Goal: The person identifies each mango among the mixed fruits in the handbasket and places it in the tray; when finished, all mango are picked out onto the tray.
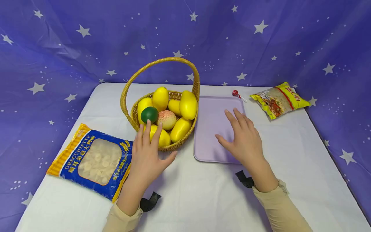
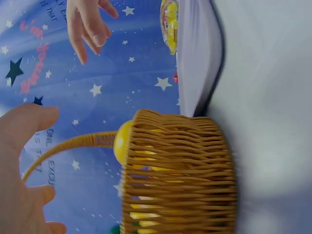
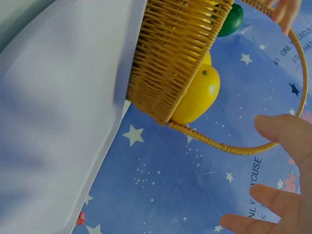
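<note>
My left hand point(image 1: 146, 158) is held with fingers spread at the near side of a wicker basket point(image 1: 179, 144), its fingertips overlapping the fruit in the head view. Inside the basket lie several yellow mangoes point(image 1: 188, 105), a green round fruit point(image 1: 149, 115) and a pinkish peach point(image 1: 166, 119). Over the right part of a lilac tray point(image 1: 213, 129) hovers my right hand point(image 1: 246, 141), fingers extended and nothing in its grasp. In the left wrist view the basket's woven side point(image 2: 180, 175) appears beyond the left thumb. The right wrist view shows a mango point(image 3: 199, 95) at the basket's rim.
A blue and yellow bag of orecchiette point(image 1: 98, 161) lies left of the basket, partly behind the left hand. Behind the tray's far right corner is a red lollipop point(image 1: 235, 93). A yellow noodle packet point(image 1: 279, 100) lies at the back right. A starry purple cloth point(image 1: 220, 42) hangs behind the table.
</note>
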`<state>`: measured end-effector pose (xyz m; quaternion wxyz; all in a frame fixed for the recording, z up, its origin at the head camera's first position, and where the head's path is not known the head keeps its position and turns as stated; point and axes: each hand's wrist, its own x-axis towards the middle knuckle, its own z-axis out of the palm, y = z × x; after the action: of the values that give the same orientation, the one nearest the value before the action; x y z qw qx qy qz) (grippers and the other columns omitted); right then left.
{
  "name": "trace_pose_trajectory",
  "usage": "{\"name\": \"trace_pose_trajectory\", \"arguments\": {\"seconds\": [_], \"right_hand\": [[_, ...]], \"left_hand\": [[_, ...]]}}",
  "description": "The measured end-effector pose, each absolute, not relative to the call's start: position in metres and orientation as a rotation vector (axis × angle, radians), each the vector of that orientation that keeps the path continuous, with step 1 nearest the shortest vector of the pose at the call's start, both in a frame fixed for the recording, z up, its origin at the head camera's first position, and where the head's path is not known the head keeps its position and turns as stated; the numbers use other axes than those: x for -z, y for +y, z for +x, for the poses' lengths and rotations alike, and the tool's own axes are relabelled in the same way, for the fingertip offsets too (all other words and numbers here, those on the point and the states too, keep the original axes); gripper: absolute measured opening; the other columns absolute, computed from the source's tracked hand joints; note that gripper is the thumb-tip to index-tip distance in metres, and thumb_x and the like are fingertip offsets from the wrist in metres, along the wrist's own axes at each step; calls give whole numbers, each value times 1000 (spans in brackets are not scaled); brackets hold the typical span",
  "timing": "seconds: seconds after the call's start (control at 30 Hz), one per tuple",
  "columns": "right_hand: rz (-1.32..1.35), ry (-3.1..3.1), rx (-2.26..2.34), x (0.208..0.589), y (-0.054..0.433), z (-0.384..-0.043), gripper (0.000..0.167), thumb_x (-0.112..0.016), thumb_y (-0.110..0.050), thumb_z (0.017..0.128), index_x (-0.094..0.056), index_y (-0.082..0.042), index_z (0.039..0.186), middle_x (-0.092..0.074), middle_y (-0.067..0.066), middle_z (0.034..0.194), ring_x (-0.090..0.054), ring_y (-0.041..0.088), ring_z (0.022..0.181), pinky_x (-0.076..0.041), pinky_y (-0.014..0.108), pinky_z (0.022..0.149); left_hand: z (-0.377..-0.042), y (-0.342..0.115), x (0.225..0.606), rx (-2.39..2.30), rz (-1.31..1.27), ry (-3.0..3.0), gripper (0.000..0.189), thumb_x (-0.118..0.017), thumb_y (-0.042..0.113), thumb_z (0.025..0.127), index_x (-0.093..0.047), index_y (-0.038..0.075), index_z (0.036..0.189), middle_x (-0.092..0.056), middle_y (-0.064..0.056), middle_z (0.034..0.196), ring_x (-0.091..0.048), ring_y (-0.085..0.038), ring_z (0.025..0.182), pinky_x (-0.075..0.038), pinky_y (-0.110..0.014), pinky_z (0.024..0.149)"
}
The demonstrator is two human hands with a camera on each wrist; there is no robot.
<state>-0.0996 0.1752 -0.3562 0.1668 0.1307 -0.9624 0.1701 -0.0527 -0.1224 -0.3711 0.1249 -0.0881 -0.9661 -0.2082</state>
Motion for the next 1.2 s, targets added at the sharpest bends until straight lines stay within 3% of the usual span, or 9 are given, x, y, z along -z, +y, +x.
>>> {"name": "trace_pose_trajectory", "arguments": {"seconds": [0.2,0.47,0.73,0.9,1.2], "right_hand": [[427,-2659,-641,352,163,-104,76,-74,-39,81,-41,-18,146,-40,15,148,-39,42,128,-37,59,98],[481,-2696,-742,346,142,-119,73,-72,-38,84,-40,-19,147,-41,16,146,-43,42,124,-36,56,100],[572,-2708,-776,344,118,-135,73,-71,-36,85,-39,-20,148,-43,17,142,-46,38,124,-38,54,99],[604,-2729,-781,347,102,-148,72,-70,-36,86,-38,-16,148,-44,19,140,-49,37,121,-43,55,93],[527,-2908,-737,355,79,-171,74,-68,-42,87,-34,-21,150,-38,22,144,-49,40,118,-43,54,93]], "left_hand": [[-37,-133,389,799,-103,-2782,96,-76,45,78,-22,21,154,1,-9,161,-4,-36,144,-17,-69,103],[-31,-139,414,1072,14,-2722,93,-77,37,81,-22,15,153,-3,-19,159,-11,-46,140,-20,-67,104],[-36,-140,427,1446,154,-2680,92,-74,41,84,-17,19,153,-1,-17,159,-10,-35,144,-19,-56,111],[-44,-142,433,1730,171,-2498,80,-73,32,87,-23,15,147,-13,-15,157,-21,-30,142,-25,-47,111],[-48,-139,442,1902,148,-2291,62,-68,19,91,-29,10,139,-26,-17,148,-29,-35,138,-28,-50,109]]}}
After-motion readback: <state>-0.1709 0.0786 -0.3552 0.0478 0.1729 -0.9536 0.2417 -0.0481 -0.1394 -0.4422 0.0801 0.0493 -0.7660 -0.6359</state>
